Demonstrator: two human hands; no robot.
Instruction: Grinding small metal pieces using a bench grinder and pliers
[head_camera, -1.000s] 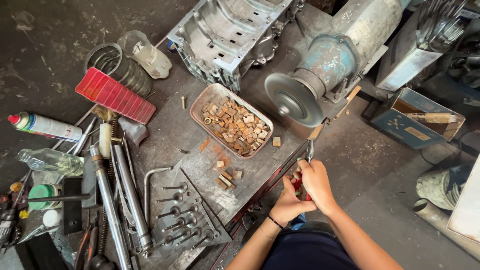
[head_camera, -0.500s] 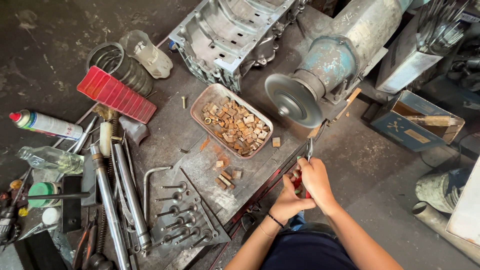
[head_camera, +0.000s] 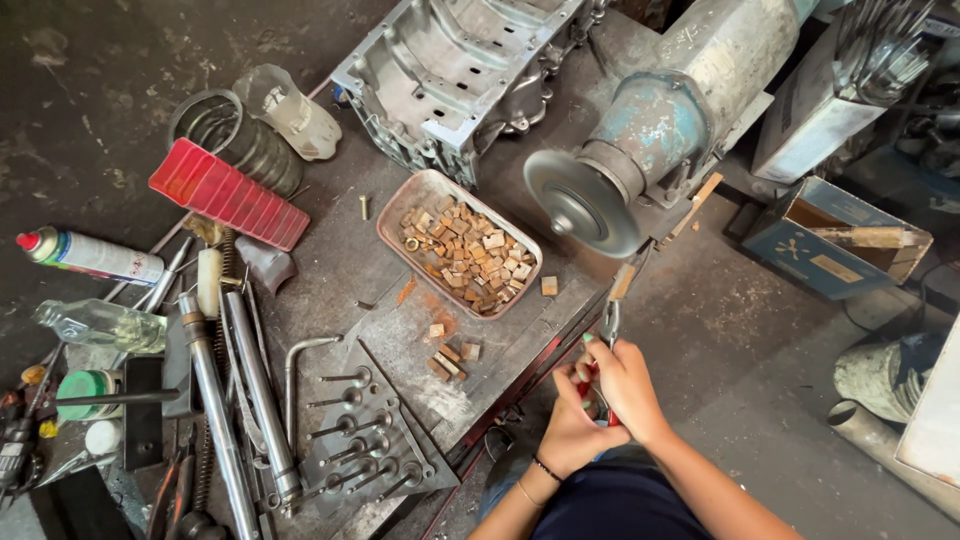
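At the far left of the bench lie a spray can (head_camera: 88, 257) with a red cap and a clear bottle (head_camera: 98, 325) on its side, with a green-lidded jar (head_camera: 85, 392) just below them. Next come two long metal rods (head_camera: 235, 400) lying side by side, a red ribbed block (head_camera: 228, 194) and, behind it, a coiled metal ring (head_camera: 225, 135) with a clear plastic jug (head_camera: 295, 110) resting against it. A flat plate (head_camera: 385, 455) carries a row of engine valves (head_camera: 345, 430), near the bench's front edge. In the middle sits an oblong tray (head_camera: 400, 215) full of small brown blocks (head_camera: 465, 255); a few more blocks (head_camera: 450, 355) lie loose on the bench (head_camera: 340, 270) between tray and edge. Behind the tray stands a grey engine casing (head_camera: 450, 70). To the right of the tray is a bench grinder (head_camera: 680, 120) with its round wheel (head_camera: 580, 205) facing the front.

Just off the bench edge, below the wheel, both hands meet. The left hand (head_camera: 565, 435) is curled closed around the red handles of the pliers (head_camera: 605, 345), and the right hand (head_camera: 625, 385) wraps over them too, touching the left. The pliers point up towards the wheel, gripping a small brown piece (head_camera: 622, 282) near it; whether it touches the wheel cannot be told. Further right, on the floor, lies a blue box (head_camera: 835, 240).
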